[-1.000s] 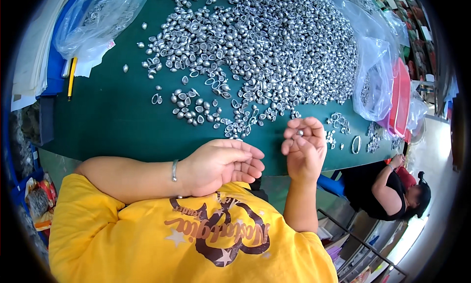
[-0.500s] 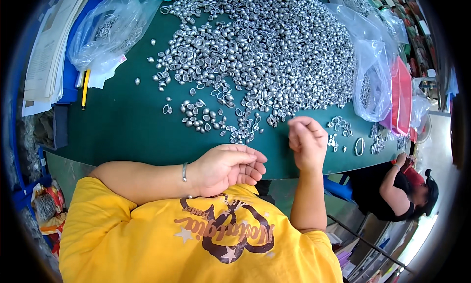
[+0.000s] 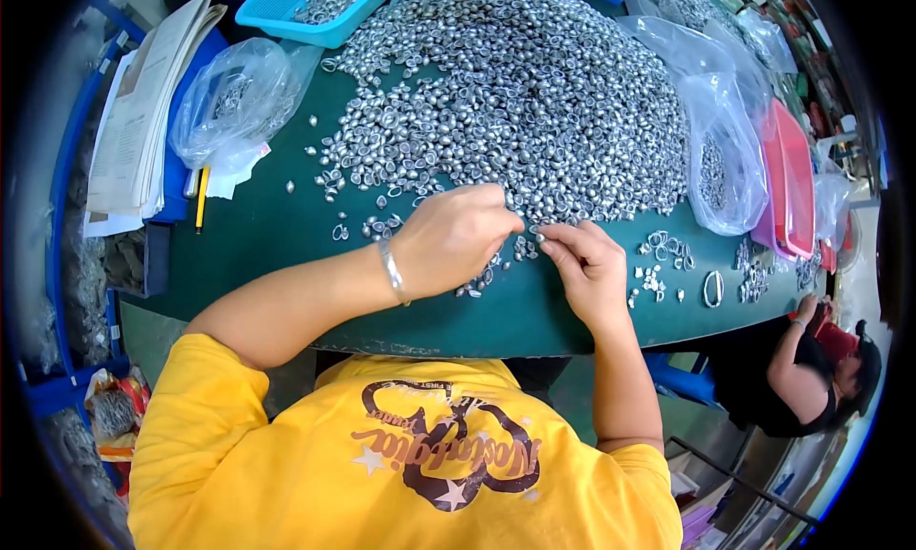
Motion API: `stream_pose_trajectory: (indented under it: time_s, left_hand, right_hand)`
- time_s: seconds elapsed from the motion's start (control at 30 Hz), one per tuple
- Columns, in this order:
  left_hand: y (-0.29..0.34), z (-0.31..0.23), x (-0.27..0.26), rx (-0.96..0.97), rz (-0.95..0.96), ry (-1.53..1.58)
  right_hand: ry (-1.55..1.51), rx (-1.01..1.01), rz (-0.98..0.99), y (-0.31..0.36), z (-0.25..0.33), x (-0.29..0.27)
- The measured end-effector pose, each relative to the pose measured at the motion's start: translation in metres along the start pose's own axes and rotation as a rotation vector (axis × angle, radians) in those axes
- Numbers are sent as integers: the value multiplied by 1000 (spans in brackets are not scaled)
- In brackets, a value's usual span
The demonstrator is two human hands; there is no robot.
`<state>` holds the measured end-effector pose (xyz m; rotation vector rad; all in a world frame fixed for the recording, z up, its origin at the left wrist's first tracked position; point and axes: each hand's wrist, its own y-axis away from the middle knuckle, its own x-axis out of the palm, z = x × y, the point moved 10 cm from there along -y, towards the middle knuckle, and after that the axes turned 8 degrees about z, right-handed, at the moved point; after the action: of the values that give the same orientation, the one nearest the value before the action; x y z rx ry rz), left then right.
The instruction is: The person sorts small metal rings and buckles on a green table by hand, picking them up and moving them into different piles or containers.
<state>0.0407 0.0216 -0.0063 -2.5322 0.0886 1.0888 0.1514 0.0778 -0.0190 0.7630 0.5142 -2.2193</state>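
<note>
A broad heap of small silver oval metal pieces (image 3: 534, 102) covers the far middle of the green table. At its near edge my left hand (image 3: 456, 240), with a silver bracelet on the wrist, is closed, fingertips pressed together. Whatever it may hold is hidden. Close beside it, my right hand (image 3: 590, 271) pinches a small silver oval metal piece (image 3: 540, 238) between thumb and forefinger. The fingertips of both hands nearly meet. More loose pieces (image 3: 474, 288) lie under and next to my left hand, which partly covers them.
A blue basket (image 3: 329, 30) and a clear plastic bag (image 3: 239, 97) stand at the far left, beside papers (image 3: 143, 121) and a yellow pencil (image 3: 201, 199). Small groups of parts (image 3: 665, 249), a bag and a red basket (image 3: 787, 183) are at right. Another person (image 3: 782, 369) sits beyond.
My left hand has moved up from near my body to the heap's edge and turned palm down. My right hand has shifted slightly left, toward it. The view has tilted a little.
</note>
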Motion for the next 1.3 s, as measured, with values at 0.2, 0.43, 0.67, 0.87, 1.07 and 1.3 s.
stream_pose_trajectory:
  time_s: [0.2,0.43,0.67,0.87,1.07,1.3]
  left_hand:
    - [-16,-4,29,59,153,-293]
    - [-20,-5,30,78,166,-240]
    - [-12,-3,20,-191,42,201]
    - [-2,-3,18,-204,-44,322]
    - [15,35,52,-668,-75,1566]
    - [-31,1,34,-56,54,-49]
  right_hand:
    - [-1563,157,54,35,-48,11]
    - [-484,384,-64,40,-68,-23]
    - [361,-42,-71,8,-11,-16]
    - [422,-92,-86,3,-10,-10]
    - [-671,326,-24,12,-79,-9]
    - [-941,504,-37,30,-96,-27]
